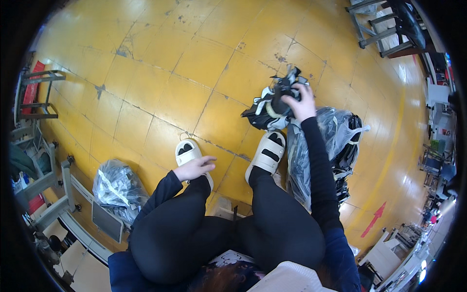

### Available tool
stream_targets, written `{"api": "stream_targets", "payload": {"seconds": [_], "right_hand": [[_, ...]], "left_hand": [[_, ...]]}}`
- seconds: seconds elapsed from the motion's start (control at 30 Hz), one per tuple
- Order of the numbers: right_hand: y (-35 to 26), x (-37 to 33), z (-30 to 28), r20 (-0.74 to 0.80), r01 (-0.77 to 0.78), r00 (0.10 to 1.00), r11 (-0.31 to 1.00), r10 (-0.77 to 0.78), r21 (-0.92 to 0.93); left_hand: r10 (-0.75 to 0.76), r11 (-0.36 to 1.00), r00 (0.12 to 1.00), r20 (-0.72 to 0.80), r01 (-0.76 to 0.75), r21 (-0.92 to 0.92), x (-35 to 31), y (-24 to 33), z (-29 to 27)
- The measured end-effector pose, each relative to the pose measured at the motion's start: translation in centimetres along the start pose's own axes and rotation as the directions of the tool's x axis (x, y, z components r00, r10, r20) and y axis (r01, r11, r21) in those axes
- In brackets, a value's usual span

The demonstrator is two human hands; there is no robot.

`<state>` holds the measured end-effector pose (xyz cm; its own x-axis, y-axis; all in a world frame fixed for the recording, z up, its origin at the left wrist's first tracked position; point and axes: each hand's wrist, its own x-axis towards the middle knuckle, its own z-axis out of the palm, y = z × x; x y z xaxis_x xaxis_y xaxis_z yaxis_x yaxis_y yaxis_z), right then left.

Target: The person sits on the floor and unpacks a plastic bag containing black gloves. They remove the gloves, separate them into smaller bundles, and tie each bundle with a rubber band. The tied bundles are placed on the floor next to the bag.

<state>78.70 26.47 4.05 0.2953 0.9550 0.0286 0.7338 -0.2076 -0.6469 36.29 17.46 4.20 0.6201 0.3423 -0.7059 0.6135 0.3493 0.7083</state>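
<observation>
My right hand (304, 103) reaches forward with its thumb and fingers curled round a black piece (280, 100), which looks like fabric. It belongs to a loose pile of black, grey and white pieces (262, 119) on the floor; their exact kind cannot be made out. My left hand (193, 169) hovers near my left knee and above the left cream slipper (188, 151). Its fingers are stretched out and hold nothing. Beside my right leg, under my right forearm, lies a large clear plastic bag (297, 160) with dark pieces (346, 158) showing at its right side.
Another filled plastic bag (118, 187) stands at the left, next to a grey panel (107, 223) and a workbench frame (65, 185). A metal-legged stand (41, 95) is at the far left, a stool (384, 34) at the far right. A red arrow (374, 219) marks the yellow tiled floor.
</observation>
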Motion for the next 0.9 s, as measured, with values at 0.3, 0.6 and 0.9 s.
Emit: {"api": "stream_targets", "payload": {"seconds": [0.3, 0.6, 0.9], "right_hand": [[1.1, -0.1, -1.7, 0.045, -0.327, 0.939, 0.843, 0.342, 0.426], [-11.9, -4.7, 0.7, -0.039, 0.434, 0.900, 0.888, -0.433, 0.153], [-6.1, -15.6, 6.7, 0.403, 0.689, 0.439, 0.589, -0.803, 0.423]], "left_hand": [[0.108, 0.980, 0.979, -0.173, -0.075, 0.185, 3.3, -0.2, 1.0], [0.061, 0.929, 0.993, -0.102, -0.094, -0.357, 4.7, 1.0, 0.1], [-0.114, 0.696, 0.884, -0.453, -0.254, -0.671, 6.1, -1.0, -3.3]]}}
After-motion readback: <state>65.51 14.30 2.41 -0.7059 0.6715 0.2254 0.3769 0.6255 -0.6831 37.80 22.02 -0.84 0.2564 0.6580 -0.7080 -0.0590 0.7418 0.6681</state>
